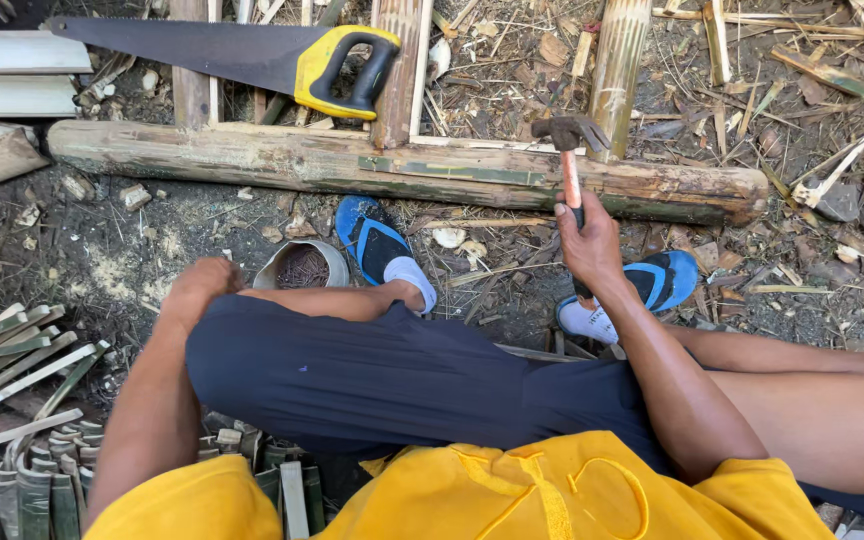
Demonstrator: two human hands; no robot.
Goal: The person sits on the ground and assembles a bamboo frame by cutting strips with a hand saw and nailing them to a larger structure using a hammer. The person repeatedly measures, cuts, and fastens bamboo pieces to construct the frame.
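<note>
The right hand has its grip closed around the handle of a claw hammer, whose head hangs over a thick log lying on the ground. The left hand reaches down beside a small bowl of nails; its grip cannot be told. A yellow-handled saw lies beyond the log.

Rust-brown head and orange-red shaft on the claw hammer; yellow-and-black handle with a dark grey blade on the handsaw; blue sandals over white socks; navy shorts; bright yellow shirt; pale green-brown mottling along the bamboo pole; rusty brown nails in a grey tin
</note>
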